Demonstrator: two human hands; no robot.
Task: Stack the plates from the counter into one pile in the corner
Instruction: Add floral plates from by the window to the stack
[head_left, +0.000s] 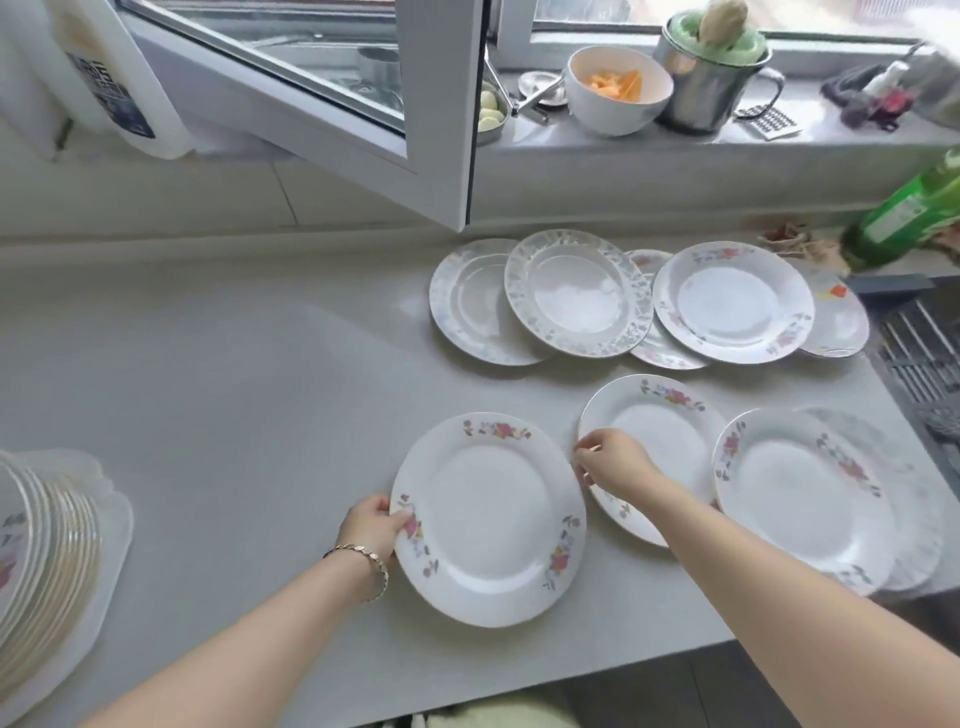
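Counter (208, 364) under open window (441, 104), plates (488, 519) scattered

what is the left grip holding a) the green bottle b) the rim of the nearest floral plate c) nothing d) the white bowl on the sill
B: the left grip pinches the left rim of the nearest floral plate on the counter.
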